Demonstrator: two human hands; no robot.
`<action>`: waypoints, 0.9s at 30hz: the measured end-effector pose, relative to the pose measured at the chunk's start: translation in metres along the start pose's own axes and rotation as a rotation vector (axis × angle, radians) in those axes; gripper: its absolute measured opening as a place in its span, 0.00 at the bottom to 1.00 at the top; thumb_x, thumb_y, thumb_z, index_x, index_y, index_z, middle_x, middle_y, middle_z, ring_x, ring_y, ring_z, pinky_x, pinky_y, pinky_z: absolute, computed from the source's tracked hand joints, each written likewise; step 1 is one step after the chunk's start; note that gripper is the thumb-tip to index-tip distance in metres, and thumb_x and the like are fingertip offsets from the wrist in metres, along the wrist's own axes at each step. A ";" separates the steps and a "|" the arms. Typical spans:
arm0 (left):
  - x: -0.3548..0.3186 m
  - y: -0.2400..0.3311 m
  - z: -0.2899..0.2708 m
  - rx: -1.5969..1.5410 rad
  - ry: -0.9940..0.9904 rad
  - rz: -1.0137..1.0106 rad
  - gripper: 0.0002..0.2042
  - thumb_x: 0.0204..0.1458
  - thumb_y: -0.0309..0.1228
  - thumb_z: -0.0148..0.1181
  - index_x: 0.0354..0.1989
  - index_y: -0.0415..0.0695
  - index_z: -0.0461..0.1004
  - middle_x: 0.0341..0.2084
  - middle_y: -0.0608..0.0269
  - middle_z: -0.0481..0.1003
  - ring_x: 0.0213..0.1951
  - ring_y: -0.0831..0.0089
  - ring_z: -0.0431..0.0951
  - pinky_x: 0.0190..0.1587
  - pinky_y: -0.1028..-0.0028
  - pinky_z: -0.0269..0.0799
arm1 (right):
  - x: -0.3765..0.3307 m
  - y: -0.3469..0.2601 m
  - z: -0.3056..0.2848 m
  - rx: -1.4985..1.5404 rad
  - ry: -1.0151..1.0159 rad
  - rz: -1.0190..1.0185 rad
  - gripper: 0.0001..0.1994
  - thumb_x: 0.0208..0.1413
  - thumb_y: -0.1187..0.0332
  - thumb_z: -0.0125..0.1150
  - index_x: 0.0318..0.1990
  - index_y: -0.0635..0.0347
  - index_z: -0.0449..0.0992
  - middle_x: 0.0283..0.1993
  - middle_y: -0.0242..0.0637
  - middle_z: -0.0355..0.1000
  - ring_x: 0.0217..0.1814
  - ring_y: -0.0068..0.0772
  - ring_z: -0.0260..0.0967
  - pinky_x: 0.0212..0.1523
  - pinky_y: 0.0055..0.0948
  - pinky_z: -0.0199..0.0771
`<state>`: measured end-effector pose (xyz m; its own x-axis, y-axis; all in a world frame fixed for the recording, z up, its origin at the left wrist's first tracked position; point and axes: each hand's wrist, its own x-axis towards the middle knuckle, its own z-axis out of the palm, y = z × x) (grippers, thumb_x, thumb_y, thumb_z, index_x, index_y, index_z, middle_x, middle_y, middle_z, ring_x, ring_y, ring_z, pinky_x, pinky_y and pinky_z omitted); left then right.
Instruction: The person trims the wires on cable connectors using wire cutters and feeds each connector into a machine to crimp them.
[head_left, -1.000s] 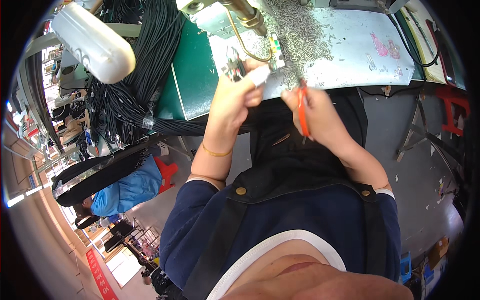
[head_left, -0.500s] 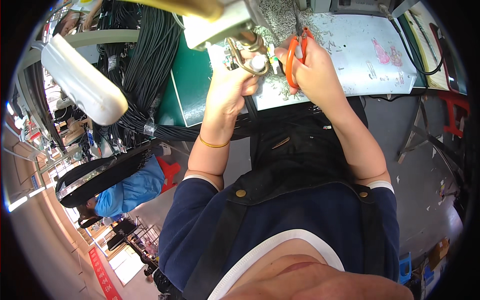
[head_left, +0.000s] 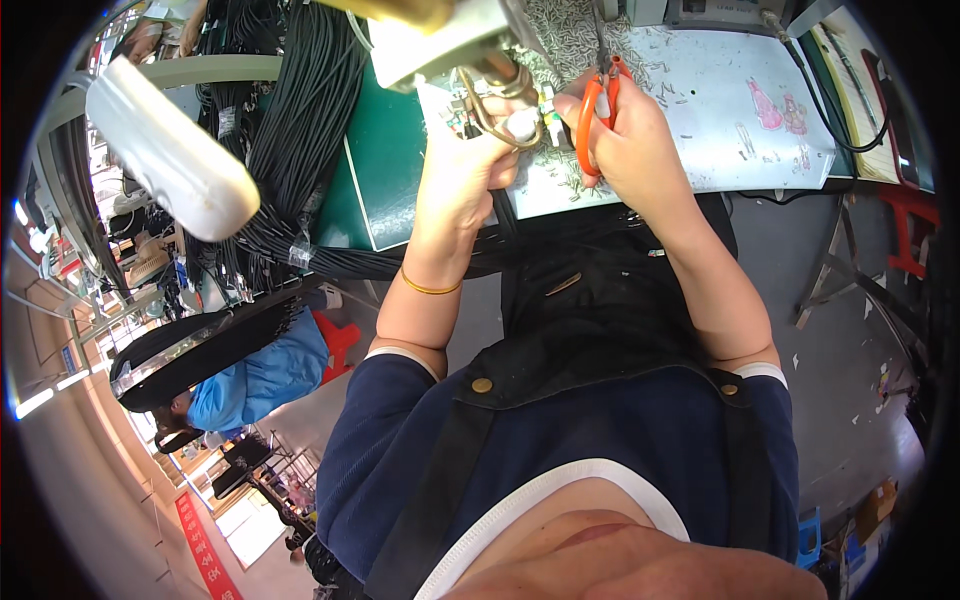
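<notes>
My left hand (head_left: 465,165) is closed at the work table, its fingertips partly hidden behind a bent metal rod. A black cable (head_left: 506,212) hangs from beneath its fingers toward my lap. Beside the fingertips sits a white round piece (head_left: 522,124), with small white, green and yellow bits (head_left: 551,118) between the two hands. My right hand (head_left: 635,140) is wrapped round orange-handled scissors (head_left: 588,125), the dark blades pointing away from me. Its thumb and fingertips reach toward those small bits; whether they pinch one too is unclear.
Many small silvery pieces (head_left: 640,70) lie scattered on the white work sheet (head_left: 720,150). A metal fixture (head_left: 440,45) and a white lamp (head_left: 170,150) overhang the left side. Bundled black cables (head_left: 310,100) hang there. Another person in blue (head_left: 265,380) sits at the left.
Both hands have barely shifted and keep their holds. The lamp and fixture appear slightly displaced in the picture.
</notes>
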<state>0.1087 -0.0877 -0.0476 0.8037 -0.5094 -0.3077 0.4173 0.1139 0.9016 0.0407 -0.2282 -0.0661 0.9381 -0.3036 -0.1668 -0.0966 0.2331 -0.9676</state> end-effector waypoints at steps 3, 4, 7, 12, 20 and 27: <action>-0.006 0.004 -0.002 0.019 -0.058 -0.066 0.09 0.44 0.20 0.57 0.35 0.35 0.69 0.16 0.71 0.64 0.13 0.87 0.55 0.15 0.86 0.47 | -0.006 -0.004 -0.001 0.035 -0.029 -0.046 0.08 0.53 0.69 0.53 0.28 0.64 0.65 0.16 0.27 0.58 0.11 0.15 0.54 0.11 0.17 0.57; -0.010 0.003 -0.002 0.018 -0.056 -0.064 0.09 0.44 0.20 0.57 0.35 0.35 0.69 0.16 0.71 0.64 0.13 0.87 0.55 0.15 0.86 0.47 | -0.011 -0.006 -0.001 0.086 -0.044 -0.028 0.08 0.53 0.69 0.53 0.28 0.64 0.65 0.16 0.27 0.58 0.11 0.15 0.54 0.11 0.16 0.57; -0.022 0.001 -0.008 -0.226 -0.214 -0.107 0.06 0.48 0.23 0.54 0.34 0.35 0.71 0.23 0.65 0.68 0.21 0.82 0.64 0.20 0.83 0.58 | -0.023 -0.012 -0.004 0.168 -0.071 0.004 0.08 0.53 0.69 0.53 0.28 0.63 0.64 0.16 0.27 0.59 0.11 0.15 0.54 0.11 0.16 0.57; -0.041 -0.012 -0.001 0.065 -0.110 0.111 0.11 0.53 0.29 0.49 0.39 0.34 0.71 0.33 0.59 0.73 0.35 0.74 0.72 0.39 0.75 0.69 | -0.038 -0.011 -0.001 -0.311 0.235 -0.362 0.08 0.51 0.70 0.56 0.36 0.64 0.69 0.18 0.26 0.61 0.15 0.14 0.53 0.17 0.15 0.57; -0.059 -0.025 0.009 0.244 -0.187 0.068 0.06 0.51 0.26 0.52 0.35 0.37 0.70 0.26 0.64 0.72 0.28 0.80 0.70 0.32 0.79 0.66 | -0.050 -0.013 -0.002 -0.319 -0.069 -0.207 0.10 0.40 0.72 0.61 0.28 0.68 0.70 0.19 0.41 0.66 0.20 0.32 0.65 0.22 0.27 0.64; -0.062 -0.023 0.016 0.217 0.072 0.415 0.07 0.46 0.20 0.57 0.34 0.38 0.69 0.26 0.63 0.72 0.27 0.79 0.71 0.31 0.80 0.67 | -0.058 -0.011 -0.003 -0.255 -0.073 -0.184 0.07 0.53 0.69 0.54 0.31 0.64 0.70 0.15 0.27 0.63 0.13 0.12 0.56 0.14 0.14 0.53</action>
<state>0.0424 -0.0722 -0.0442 0.9142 -0.3975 0.0783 -0.0372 0.1102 0.9932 -0.0140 -0.2156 -0.0468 0.9679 -0.2504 0.0207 0.0055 -0.0612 -0.9981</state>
